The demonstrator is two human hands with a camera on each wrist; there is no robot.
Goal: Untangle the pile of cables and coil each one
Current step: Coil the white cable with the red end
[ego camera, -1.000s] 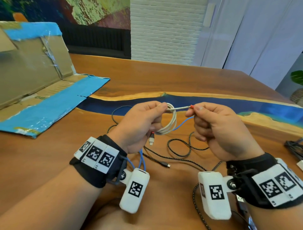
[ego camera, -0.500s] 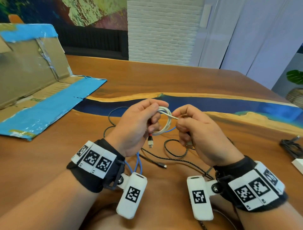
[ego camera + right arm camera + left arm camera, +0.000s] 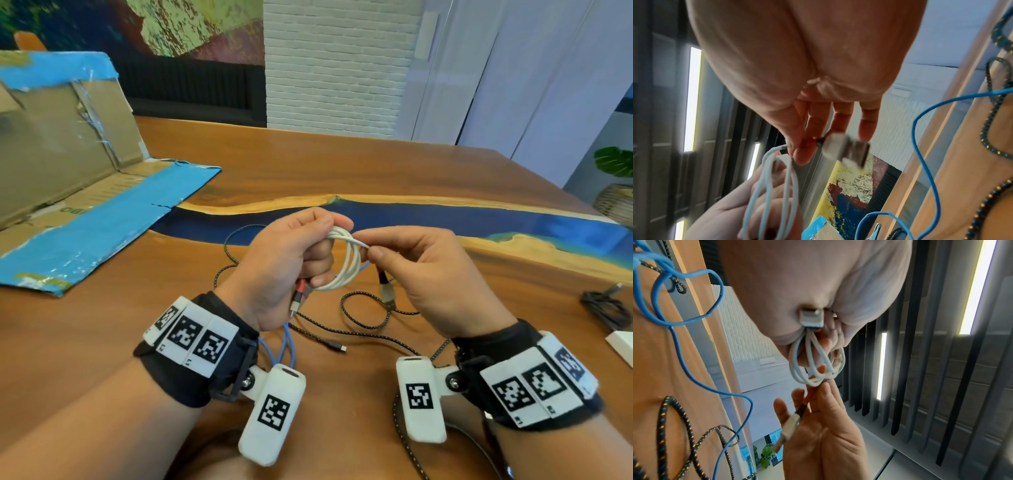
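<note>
My left hand (image 3: 291, 260) grips a small coil of white cable (image 3: 344, 263) above the wooden table (image 3: 102, 342); a red-collared plug (image 3: 298, 296) hangs below its fist. My right hand (image 3: 421, 274) pinches the white cable's free end beside the coil, and its USB plug (image 3: 387, 298) dangles under the fingers. In the left wrist view the coil (image 3: 816, 363) loops round my fingers, with the right hand (image 3: 824, 426) below it. The right wrist view shows the coil (image 3: 772, 186) and the blurred plug (image 3: 846, 149). A black braided cable (image 3: 363, 315) and a blue cable (image 3: 284, 346) lie loose on the table beneath my hands.
An opened cardboard box with blue tape (image 3: 68, 171) lies at the left. A bundled black cable (image 3: 606, 308) and a white object (image 3: 621, 342) sit at the right edge. A blue resin strip (image 3: 479, 219) crosses the table behind my hands.
My right hand came in from the right to the coil and now pinches the cable close to it. The USB plug, earlier up by the fingers, now hangs below them.
</note>
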